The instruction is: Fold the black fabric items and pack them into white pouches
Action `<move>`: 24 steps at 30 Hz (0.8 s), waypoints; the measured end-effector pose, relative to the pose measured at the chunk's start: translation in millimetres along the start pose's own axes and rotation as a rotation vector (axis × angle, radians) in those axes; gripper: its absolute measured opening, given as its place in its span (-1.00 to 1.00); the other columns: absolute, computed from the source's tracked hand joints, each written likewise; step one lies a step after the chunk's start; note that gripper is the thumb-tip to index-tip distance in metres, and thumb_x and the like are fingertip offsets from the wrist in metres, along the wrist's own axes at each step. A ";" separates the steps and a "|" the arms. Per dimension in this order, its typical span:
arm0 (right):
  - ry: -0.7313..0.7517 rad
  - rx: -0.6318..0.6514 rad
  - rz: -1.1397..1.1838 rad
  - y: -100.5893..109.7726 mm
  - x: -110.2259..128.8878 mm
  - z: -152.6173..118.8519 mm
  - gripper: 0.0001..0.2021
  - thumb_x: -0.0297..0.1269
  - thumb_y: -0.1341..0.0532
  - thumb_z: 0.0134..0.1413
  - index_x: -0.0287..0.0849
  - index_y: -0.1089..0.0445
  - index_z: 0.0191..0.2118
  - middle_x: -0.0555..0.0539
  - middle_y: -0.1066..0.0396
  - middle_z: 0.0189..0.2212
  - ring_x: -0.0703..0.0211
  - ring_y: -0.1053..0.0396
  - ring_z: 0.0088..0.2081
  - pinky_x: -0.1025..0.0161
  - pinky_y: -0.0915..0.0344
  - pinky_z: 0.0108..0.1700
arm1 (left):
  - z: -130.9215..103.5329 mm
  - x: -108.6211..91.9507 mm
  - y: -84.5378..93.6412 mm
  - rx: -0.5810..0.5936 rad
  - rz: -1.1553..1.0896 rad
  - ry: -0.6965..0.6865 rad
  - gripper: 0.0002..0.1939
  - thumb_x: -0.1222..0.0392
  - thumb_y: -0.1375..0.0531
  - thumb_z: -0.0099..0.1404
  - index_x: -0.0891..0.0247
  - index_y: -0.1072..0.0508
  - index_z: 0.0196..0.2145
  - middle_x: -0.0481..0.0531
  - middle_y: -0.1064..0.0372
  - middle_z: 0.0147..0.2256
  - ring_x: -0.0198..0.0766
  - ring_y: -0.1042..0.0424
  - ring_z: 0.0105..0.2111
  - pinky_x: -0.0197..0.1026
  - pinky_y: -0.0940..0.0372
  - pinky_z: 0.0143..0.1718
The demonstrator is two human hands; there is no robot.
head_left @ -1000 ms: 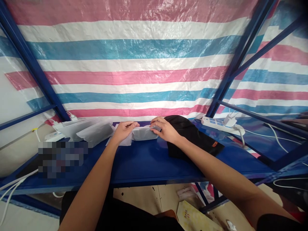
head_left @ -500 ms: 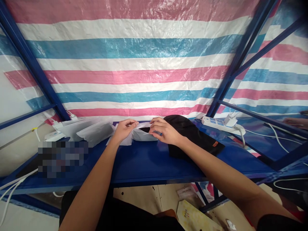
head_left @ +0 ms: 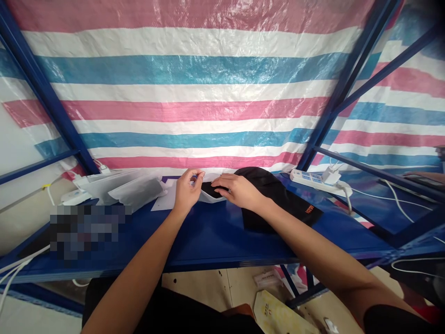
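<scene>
A frosted plastic bag [head_left: 209, 199] lies on the blue shelf, its mouth spread, with a folded black item [head_left: 212, 189] showing inside. My left hand [head_left: 189, 188] pinches the bag's edge at its left side. Fingers bent, my right hand [head_left: 236, 188] rests on the black item at the bag's opening; whether it grips the item is hard to tell. Right of the bag lies a black cloth [head_left: 274, 197] with small orange lettering, partly behind my right forearm. Flat white sheets or bags [head_left: 164, 199] lie just left of my left hand.
More frosted bags [head_left: 137, 192] are piled at the left, behind a blurred patch. A white power strip [head_left: 318, 182] with plugs and cables sits at the right. Blue metal posts frame the shelf [head_left: 208, 246], and a striped sheet [head_left: 194, 111] hangs behind. Another person's hand shows at the far right.
My left hand has moved right along the bag and turned more upright. My right hand has come down flatter over the black item, which shows more now.
</scene>
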State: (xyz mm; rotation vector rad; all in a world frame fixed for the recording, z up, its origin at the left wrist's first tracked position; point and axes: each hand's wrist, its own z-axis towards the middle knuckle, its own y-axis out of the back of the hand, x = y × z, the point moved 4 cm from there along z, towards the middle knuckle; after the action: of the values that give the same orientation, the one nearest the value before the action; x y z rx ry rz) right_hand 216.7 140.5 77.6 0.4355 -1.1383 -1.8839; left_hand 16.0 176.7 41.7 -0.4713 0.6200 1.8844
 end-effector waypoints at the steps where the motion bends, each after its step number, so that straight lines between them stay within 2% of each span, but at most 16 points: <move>1: -0.029 0.025 -0.058 -0.6 -1.6 1.8 -0.72 -0.37 -0.31 0.41 -0.14 -0.56 0.17 -0.21 -0.62 0.05 -0.10 -0.58 0.08 0.03 -0.45 0.16 | -1.2 -9.1 -2.1 0.005 0.019 -0.080 -0.83 0.06 -0.23 0.55 0.17 -0.57 -0.14 0.06 -0.61 -0.18 -0.20 -0.56 -0.22 -0.18 -0.42 -0.13; 4: -0.110 0.102 -0.185 -8.9 -7.0 6.1 -0.65 -0.36 -0.46 0.25 -0.21 -0.55 0.13 -0.26 -0.62 0.00 -0.16 -0.58 0.02 0.04 -0.43 0.09 | -7.1 -38.4 -11.4 0.052 0.060 -0.323 -0.89 0.19 -0.20 0.57 0.18 -0.54 -0.12 0.09 -0.57 -0.17 -0.15 -0.54 -0.13 -0.11 -0.43 -0.05; 7: -0.146 0.135 -0.236 -26.3 -14.4 7.6 -0.77 -0.31 -0.49 0.21 -0.26 -0.59 -0.07 -0.28 -0.60 -0.12 -0.15 -0.57 -0.09 0.06 -0.41 0.00 | -13.0 -57.8 -19.6 0.085 0.075 -0.450 -0.89 0.26 -0.17 0.58 0.18 -0.52 -0.09 0.11 -0.56 -0.17 -0.12 -0.51 -0.10 -0.05 -0.43 0.00; 9: -0.140 0.106 -0.246 -37.9 -20.1 7.6 -0.82 -0.31 -0.48 0.23 -0.26 -0.59 -0.12 -0.27 -0.58 -0.13 -0.16 -0.54 -0.07 0.04 -0.39 0.03 | -15.5 -62.5 -22.9 0.116 0.087 -0.490 -0.89 0.26 -0.16 0.59 0.18 -0.51 -0.08 0.11 -0.56 -0.16 -0.11 -0.51 -0.10 -0.03 -0.43 0.01; 12: -0.130 0.076 -0.255 -49.6 -27.6 7.0 -0.82 -0.34 -0.47 0.23 -0.26 -0.58 -0.09 -0.28 -0.57 -0.12 -0.19 -0.50 0.01 0.01 -0.37 0.07 | -15.8 -56.7 -21.3 0.161 0.122 -0.489 -0.90 0.23 -0.16 0.60 0.16 -0.50 -0.08 0.09 -0.55 -0.17 -0.09 -0.51 -0.10 -0.01 -0.41 0.03; 14: -0.142 0.074 -0.279 -52.9 -30.7 6.8 -0.75 -0.34 -0.48 0.20 -0.26 -0.59 -0.04 -0.30 -0.58 -0.07 -0.21 -0.49 0.04 -0.02 -0.36 0.09 | -12.9 -45.3 -13.5 0.138 0.150 -0.431 -0.87 0.19 -0.13 0.61 0.16 -0.50 -0.06 0.11 -0.53 -0.14 -0.07 -0.49 -0.07 0.01 -0.39 0.05; 17: -0.164 0.034 -0.282 -52.2 -32.9 6.6 -0.67 -0.36 -0.49 0.15 -0.25 -0.59 0.03 -0.33 -0.57 0.01 -0.26 -0.48 0.10 -0.06 -0.36 0.15 | -5.1 -22.4 5.2 0.034 0.143 -0.291 -0.79 0.09 -0.08 0.64 0.17 -0.48 0.03 0.17 -0.51 -0.04 -0.04 -0.47 0.03 0.04 -0.36 0.14; 20: -0.229 -0.108 -0.110 -45.4 -39.1 4.8 -0.71 -0.37 -0.44 0.14 -0.21 -0.62 0.00 -0.29 -0.60 0.00 -0.22 -0.52 0.06 -0.05 -0.41 0.16 | 2.6 3.4 20.2 -0.040 0.016 -0.097 -0.66 -0.05 -0.09 0.65 0.15 -0.43 0.19 0.21 -0.46 0.16 -0.03 -0.43 0.21 0.04 -0.31 0.25; 22: -0.306 -0.227 0.154 -39.0 -46.8 2.3 -0.72 -0.30 -0.44 0.12 -0.19 -0.64 -0.03 -0.22 -0.63 -0.05 -0.19 -0.57 -0.01 -0.02 -0.48 0.10 | 5.0 19.4 20.4 0.013 -0.127 0.047 -0.55 -0.14 -0.08 0.64 0.10 -0.37 0.32 0.20 -0.38 0.31 -0.02 -0.37 0.32 0.02 -0.29 0.29; 24: -0.375 -0.297 0.479 -34.3 -53.2 0.2 -0.69 -0.17 -0.49 0.08 -0.19 -0.65 -0.07 -0.17 -0.66 -0.12 -0.19 -0.61 -0.06 -0.04 -0.55 0.04 | 3.5 30.7 12.6 0.145 -0.241 0.173 -0.48 -0.19 -0.07 0.63 0.07 -0.38 0.37 0.17 -0.36 0.37 -0.01 -0.36 0.36 -0.01 -0.30 0.30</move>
State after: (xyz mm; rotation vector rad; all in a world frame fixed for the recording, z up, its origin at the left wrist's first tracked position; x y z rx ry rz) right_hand 229.5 191.1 41.7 -0.3461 -1.0550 -1.6969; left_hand -7.3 197.0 29.2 -0.5911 0.7727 1.5702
